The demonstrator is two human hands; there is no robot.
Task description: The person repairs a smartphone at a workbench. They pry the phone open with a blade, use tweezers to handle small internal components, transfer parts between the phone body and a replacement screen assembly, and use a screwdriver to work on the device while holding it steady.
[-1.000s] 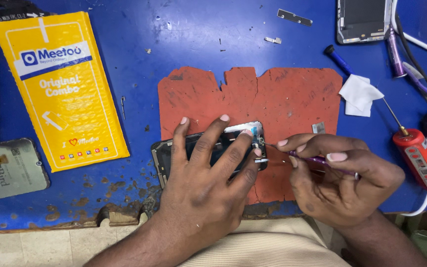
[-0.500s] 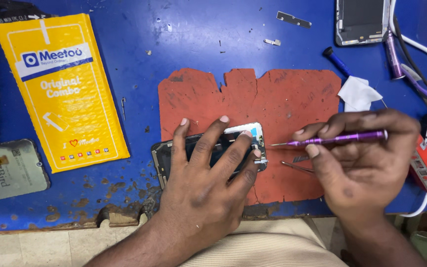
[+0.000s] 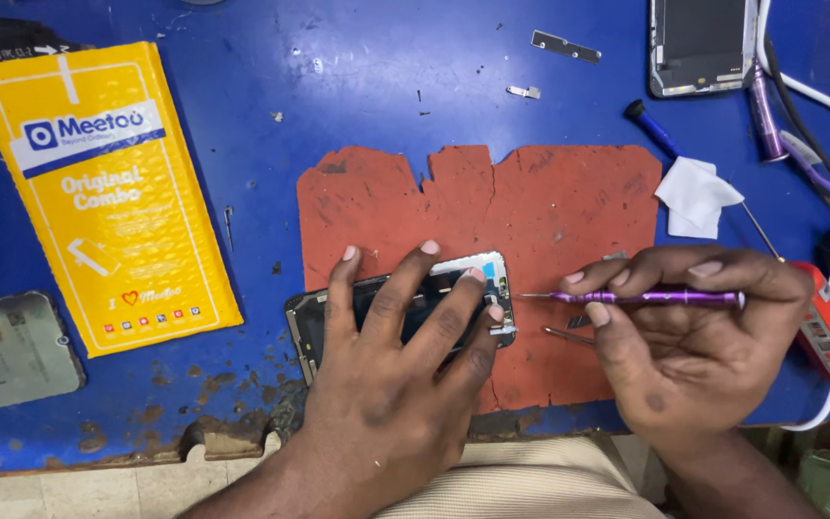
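**Mia:** What is the left hand (image 3: 391, 384) doing?

**Sam:** It lies flat on an open phone (image 3: 405, 308). The fingers are spread out and press down on it. They are not curled around it. They just pin it in place.

**Mia:** Where is the phone?

**Sam:** It sits on the front edge of a red mat (image 3: 530, 221), and the mat lies on a blue table (image 3: 338, 77). The phone's long side runs left to right, tilted up a little at the right end.

**Mia:** And the right hand (image 3: 694, 356)?

**Sam:** Its fingers are pinched around a purple screwdriver (image 3: 646, 299). The thumb is under it and the other fingers are on top. A thin pair of tweezers (image 3: 569, 335) seems tucked just below, but I cannot tell how it is held.

**Mia:** Which way does the screwdriver point?

**Sam:** It lies almost flat and points left. Its sharp tip is just beside the right end of the phone, near the white corner. I cannot tell if it touches.

**Mia:** So which hand is closer to the phone?

**Sam:** The left one, since it is right on top. The right hand is off to the right, and only the tip of the tool reaches close.

**Mia:** What else is around?

**Sam:** A yellow padded bag (image 3: 98, 192) lies far to the left. A white tissue (image 3: 695, 197) and a red tool (image 3: 828, 332) are on the right.
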